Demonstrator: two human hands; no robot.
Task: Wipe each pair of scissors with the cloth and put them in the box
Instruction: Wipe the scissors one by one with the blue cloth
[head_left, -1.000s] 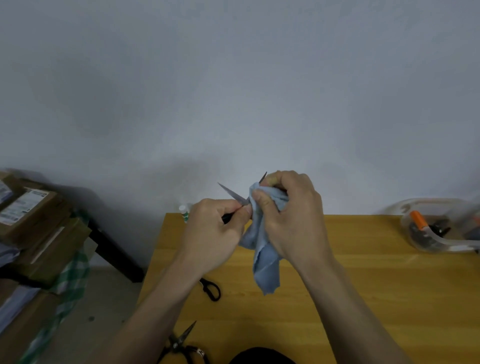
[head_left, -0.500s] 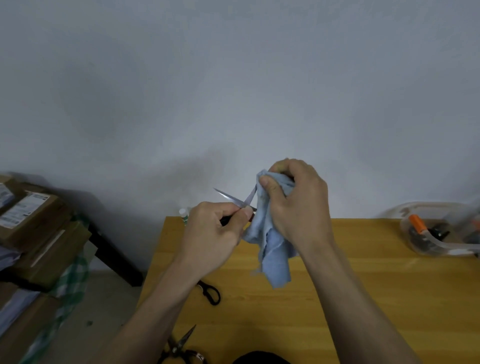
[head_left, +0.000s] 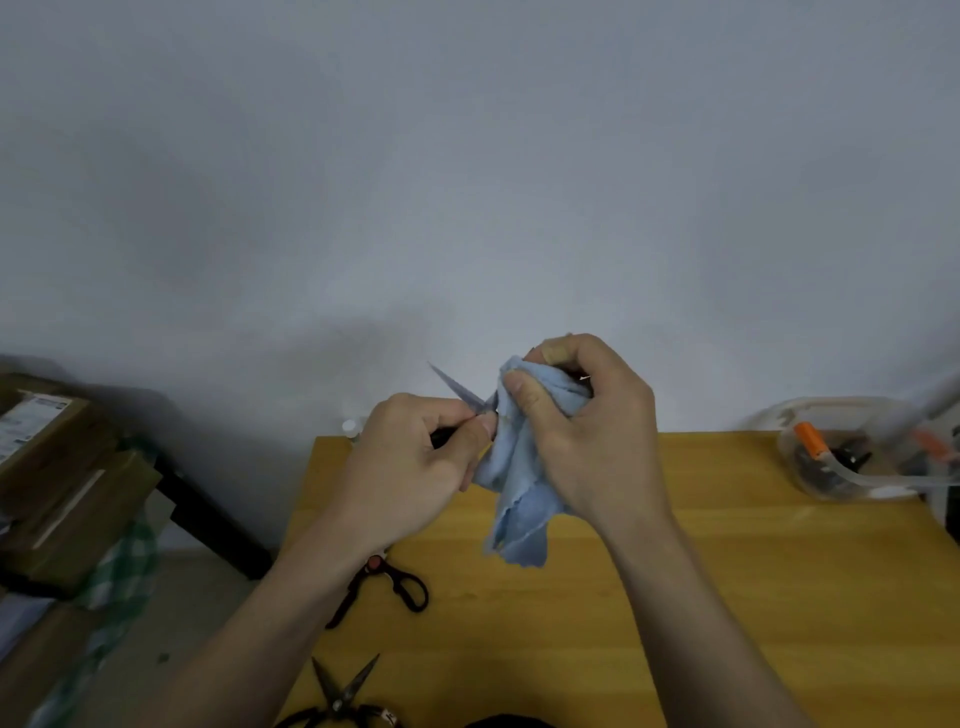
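Blue cloth (head_left: 519, 483), three scissors (head_left: 460, 387), one box (head_left: 852, 447)

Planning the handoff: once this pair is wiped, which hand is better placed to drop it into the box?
Right, probably: the box sits at the table's far right. But the left hand holds the scissors; the right hand grips the cloth.

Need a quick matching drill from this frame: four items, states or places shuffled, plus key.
Items:
1. blue cloth
2. held scissors
3. open-bladed scissors
4. clear box

States or places:
A. far right of the table
B. gripped by the left hand, one blade bare
C. bunched in the right hand, tail hanging
D. lying at the table's near edge

Pairs: 1-C, 2-B, 3-D, 4-A
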